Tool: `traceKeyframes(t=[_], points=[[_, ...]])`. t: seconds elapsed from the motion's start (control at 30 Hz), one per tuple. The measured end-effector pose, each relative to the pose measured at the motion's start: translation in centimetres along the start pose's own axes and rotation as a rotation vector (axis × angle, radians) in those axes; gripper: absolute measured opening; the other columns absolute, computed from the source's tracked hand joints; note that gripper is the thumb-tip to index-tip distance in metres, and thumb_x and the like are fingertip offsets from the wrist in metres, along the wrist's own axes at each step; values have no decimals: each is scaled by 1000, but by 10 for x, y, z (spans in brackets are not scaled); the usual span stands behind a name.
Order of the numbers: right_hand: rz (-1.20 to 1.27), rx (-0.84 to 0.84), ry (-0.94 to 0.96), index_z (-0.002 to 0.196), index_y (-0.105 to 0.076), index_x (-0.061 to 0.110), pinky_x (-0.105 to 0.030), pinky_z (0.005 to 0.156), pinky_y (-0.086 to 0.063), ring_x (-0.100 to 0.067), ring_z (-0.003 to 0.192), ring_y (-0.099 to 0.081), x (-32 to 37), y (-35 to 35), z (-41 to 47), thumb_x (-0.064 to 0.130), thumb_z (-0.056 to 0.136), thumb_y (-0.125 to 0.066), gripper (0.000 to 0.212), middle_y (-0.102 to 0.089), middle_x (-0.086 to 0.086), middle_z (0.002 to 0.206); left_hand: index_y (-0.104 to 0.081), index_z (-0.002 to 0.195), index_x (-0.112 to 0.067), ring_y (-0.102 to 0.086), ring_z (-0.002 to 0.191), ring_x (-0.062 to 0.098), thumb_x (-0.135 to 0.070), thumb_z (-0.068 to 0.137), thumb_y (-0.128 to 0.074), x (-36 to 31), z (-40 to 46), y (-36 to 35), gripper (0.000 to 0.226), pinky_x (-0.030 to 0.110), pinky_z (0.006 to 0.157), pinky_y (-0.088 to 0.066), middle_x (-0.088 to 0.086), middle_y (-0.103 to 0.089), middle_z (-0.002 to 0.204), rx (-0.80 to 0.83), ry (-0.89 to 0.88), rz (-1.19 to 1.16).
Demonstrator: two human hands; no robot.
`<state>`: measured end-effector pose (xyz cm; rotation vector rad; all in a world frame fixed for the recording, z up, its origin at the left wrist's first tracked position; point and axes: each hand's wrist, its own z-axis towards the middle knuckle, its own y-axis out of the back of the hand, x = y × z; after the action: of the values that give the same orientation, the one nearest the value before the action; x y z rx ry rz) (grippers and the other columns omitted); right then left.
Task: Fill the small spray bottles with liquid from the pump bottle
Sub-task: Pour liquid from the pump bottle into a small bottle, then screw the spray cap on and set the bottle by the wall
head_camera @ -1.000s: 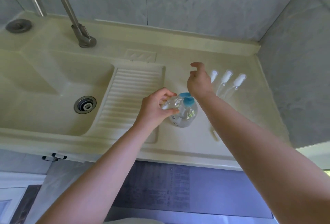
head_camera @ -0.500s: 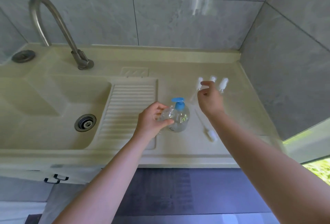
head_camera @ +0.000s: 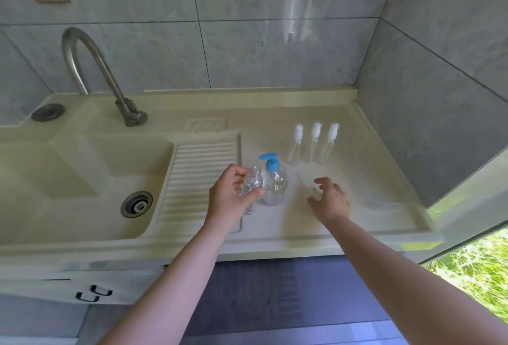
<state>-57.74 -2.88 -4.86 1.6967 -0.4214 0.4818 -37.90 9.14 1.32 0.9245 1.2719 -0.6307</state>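
My left hand point(head_camera: 232, 196) grips a small clear spray bottle point(head_camera: 251, 184) with no cap, its open neck pointing up and tilted toward the pump bottle. The clear pump bottle point(head_camera: 273, 181) with a blue pump head stands on the counter just right of it. My right hand point(head_camera: 328, 197) hovers over the counter to the right of the pump bottle, fingers spread and holding nothing. Beneath its fingers lies a thin spray-head tube point(head_camera: 306, 184), partly hidden. Three small capped spray bottles point(head_camera: 314, 142) lie side by side farther back.
The cream counter point(head_camera: 357, 221) joins a ribbed washboard point(head_camera: 200, 177) and a sink basin point(head_camera: 82, 179) with a drain on the left. A curved metal tap point(head_camera: 90, 75) rises behind the basin. Tiled walls close the back and right sides.
My right hand has drawn back from the three capped bottles toward me and lowered near the counter. The left hand keeps holding the small bottle. The camera has tilted upward.
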Motion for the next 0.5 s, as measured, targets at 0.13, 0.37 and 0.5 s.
traceKeyframes(t=[0.13,0.37,0.5], points=[[-63,21,3,136,-45,28,-37,100,-36,-27,125,-47,-5,-7,-6,17,87,-60,52,-53,-2,135,-61,94,-18,-68,101,15,-8,68,-88,-3,-4,2,40,32,93,-53,-7,-71,106,16,-13,2],[-165,3,55,136,-47,25,-36,99,-40,-27,122,-45,-11,-13,-12,8,87,-56,52,-52,-5,134,-60,93,-20,-67,103,16,-9,67,-89,-1,-8,4,40,34,94,-53,-7,-71,108,17,-20,10],[-213,-43,58,135,-48,24,-35,95,-42,-27,118,-46,-13,-13,-15,7,88,-56,51,-49,-7,130,-61,95,-17,-66,103,13,-9,68,-88,-3,-8,3,39,27,92,-52,-8,-71,108,24,-27,22]])
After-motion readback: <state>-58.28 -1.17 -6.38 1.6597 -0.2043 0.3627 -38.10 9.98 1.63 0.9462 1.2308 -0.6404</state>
